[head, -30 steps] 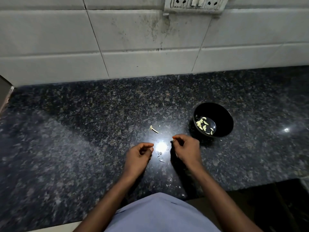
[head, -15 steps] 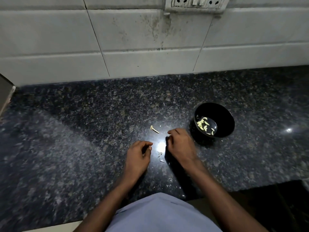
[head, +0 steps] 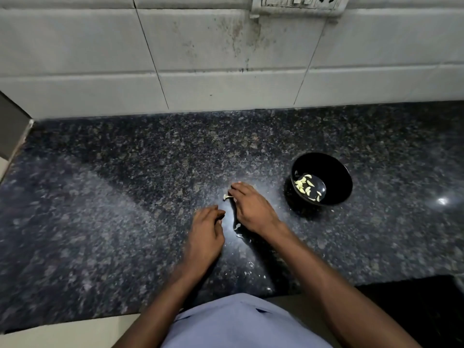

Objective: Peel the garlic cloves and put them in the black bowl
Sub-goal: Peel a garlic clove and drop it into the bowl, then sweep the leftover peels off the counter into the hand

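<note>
A black bowl (head: 337,175) stands on the dark granite counter at the right, with several peeled garlic cloves (head: 305,187) in its bottom. A small pale garlic piece (head: 226,196) lies on the counter left of the bowl. My right hand (head: 251,207) reaches forward over it, and its thumb and fingertips pinch the piece's right end. My left hand (head: 206,231) rests on the counter just behind and to the left, fingers loosely curled, with nothing visible in it.
Bits of garlic skin (head: 238,228) lie between my hands, and more (head: 251,268) toward the counter's front edge. A tiled wall (head: 226,79) with a socket plate (head: 298,5) closes the back. A grey edge (head: 12,131) juts in at the far left.
My right hand has moved forward and left from beside the bowl to the small garlic piece and closed its fingertips on it. My left hand has stayed nearly still.
</note>
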